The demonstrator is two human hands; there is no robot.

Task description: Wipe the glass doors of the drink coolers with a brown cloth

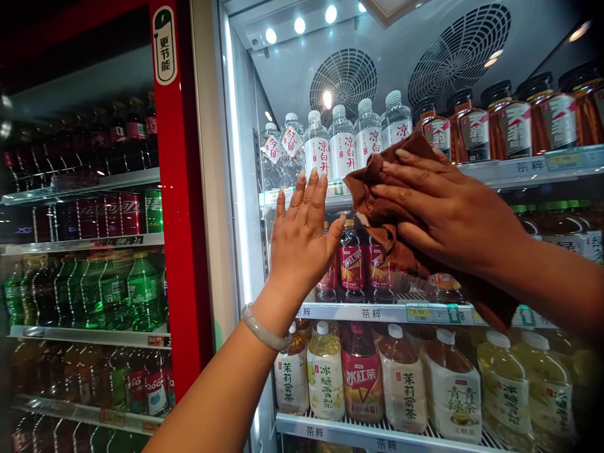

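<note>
Brown cloth (377,198) is bunched under my right hand (431,201), which presses it with fingers extended toward the upper left; a loose end hangs below the wrist. My left hand (304,233) is raised, palm forward and fingers stretched out, left of the cloth. It appears to rest against the glass door of the drinks fridge, though the glass itself hardly shows. A pale bangle (267,328) circles my left wrist. Behind my hands, clear water bottles (342,148) line the top shelf, and red-labelled tea bottles (352,261) are partly hidden on the shelf below.
Large tea bottles (401,377) fill a lower shelf, and dark amber bottles (512,123) stand at the upper right. A red door frame (182,189) divides off a second fridge at left, with green bottles (143,289) and cans (129,212). Round fan grilles (343,78) sit behind the top shelf.
</note>
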